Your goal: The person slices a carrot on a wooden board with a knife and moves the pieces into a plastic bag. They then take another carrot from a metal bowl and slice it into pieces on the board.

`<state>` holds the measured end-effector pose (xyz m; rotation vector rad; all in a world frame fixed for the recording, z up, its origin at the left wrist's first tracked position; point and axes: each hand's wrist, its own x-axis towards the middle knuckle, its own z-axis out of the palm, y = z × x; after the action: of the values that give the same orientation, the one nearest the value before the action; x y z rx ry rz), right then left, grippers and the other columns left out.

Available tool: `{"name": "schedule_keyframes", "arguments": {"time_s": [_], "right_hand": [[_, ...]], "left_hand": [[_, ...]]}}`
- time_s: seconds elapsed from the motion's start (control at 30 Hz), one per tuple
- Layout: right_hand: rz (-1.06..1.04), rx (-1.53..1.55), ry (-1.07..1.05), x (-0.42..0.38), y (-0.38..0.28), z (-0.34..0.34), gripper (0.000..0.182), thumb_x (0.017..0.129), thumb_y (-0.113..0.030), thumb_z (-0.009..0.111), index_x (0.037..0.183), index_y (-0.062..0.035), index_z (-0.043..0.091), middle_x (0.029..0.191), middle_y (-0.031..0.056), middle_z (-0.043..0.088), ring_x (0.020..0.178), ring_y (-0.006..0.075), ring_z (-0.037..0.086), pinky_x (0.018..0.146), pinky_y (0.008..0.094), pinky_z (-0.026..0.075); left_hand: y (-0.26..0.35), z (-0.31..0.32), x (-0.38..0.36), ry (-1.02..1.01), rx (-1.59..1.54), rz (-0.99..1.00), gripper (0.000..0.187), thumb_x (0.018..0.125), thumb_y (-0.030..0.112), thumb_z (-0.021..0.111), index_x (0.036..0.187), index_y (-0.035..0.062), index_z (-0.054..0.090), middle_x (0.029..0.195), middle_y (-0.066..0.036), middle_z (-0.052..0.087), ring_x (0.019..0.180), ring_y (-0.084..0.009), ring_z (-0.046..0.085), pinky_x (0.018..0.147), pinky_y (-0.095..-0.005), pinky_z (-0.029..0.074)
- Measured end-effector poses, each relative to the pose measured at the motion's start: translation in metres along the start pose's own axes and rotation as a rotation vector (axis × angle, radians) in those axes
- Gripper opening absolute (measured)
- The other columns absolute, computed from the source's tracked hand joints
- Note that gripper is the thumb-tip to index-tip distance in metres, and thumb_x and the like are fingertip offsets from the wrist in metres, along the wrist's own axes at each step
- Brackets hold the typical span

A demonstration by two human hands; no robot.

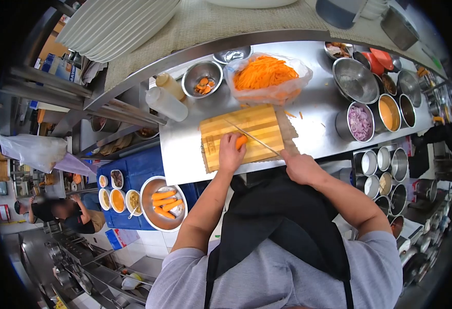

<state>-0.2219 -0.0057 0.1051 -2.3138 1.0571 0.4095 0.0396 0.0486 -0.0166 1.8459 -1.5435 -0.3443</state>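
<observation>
Past a grey shirt [272, 273], gripping a knife [257, 140] in the right hand [302, 168], pinning a carrot [241, 141] to a wooden board [264, 119] with the left hand [231, 153]. Best to curl left fingertips clear of the blade.

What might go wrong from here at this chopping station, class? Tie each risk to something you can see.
The left hand holds the carrot close beside the knife, so a slip could cut its fingers.
The cutting board lies on a ragged-edged sheet; if that slid, the board might shift mid-cut.
The onion container stands near the counter's front edge, so the right elbow could perhaps knock it.
</observation>
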Motion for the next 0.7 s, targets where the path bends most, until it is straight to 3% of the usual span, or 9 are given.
{"name": "schedule_keyframes", "arguments": {"time_s": [0.17, 0.43, 0.7], "right_hand": [[-0.005, 0.007, 0.012, -0.014, -0.009, -0.001, 0.028, 0.092, -0.008, 0.051, 0.119, -0.0028, 0.047, 0.078, 0.0235, 0.069, 0.077, 0.0463, 0.068, 0.07, 0.0593, 0.051], [0.064, -0.032, -0.071, -0.024, -0.018, -0.005, 0.026, 0.092, -0.007, 0.05, 0.117, -0.0013, 0.046, 0.077, 0.024, 0.069, 0.077, 0.0453, 0.069, 0.069, 0.059, 0.052], [-0.007, -0.051, -0.062, -0.007, -0.01, 0.007, 0.029, 0.091, -0.006, 0.052, 0.117, 0.0014, 0.044, 0.072, 0.0244, 0.067, 0.071, 0.0469, 0.068, 0.065, 0.059, 0.051]], "left_hand": [[-0.008, 0.01, -0.005, 0.093, 0.036, 0.017, 0.038, 0.078, 0.008, 0.076, 0.113, 0.0069, 0.064, 0.112, -0.017, 0.057, 0.107, -0.038, 0.058, 0.094, -0.0465, 0.049], [-0.004, 0.01, -0.005, 0.108, 0.079, 0.008, 0.038, 0.076, 0.011, 0.077, 0.112, 0.0092, 0.065, 0.113, -0.014, 0.057, 0.105, -0.0355, 0.059, 0.092, -0.0459, 0.05], [-0.005, 0.009, -0.008, 0.102, 0.116, 0.002, 0.036, 0.077, 0.014, 0.077, 0.111, 0.0104, 0.066, 0.113, -0.011, 0.058, 0.105, -0.0333, 0.058, 0.087, -0.0461, 0.048]]}}
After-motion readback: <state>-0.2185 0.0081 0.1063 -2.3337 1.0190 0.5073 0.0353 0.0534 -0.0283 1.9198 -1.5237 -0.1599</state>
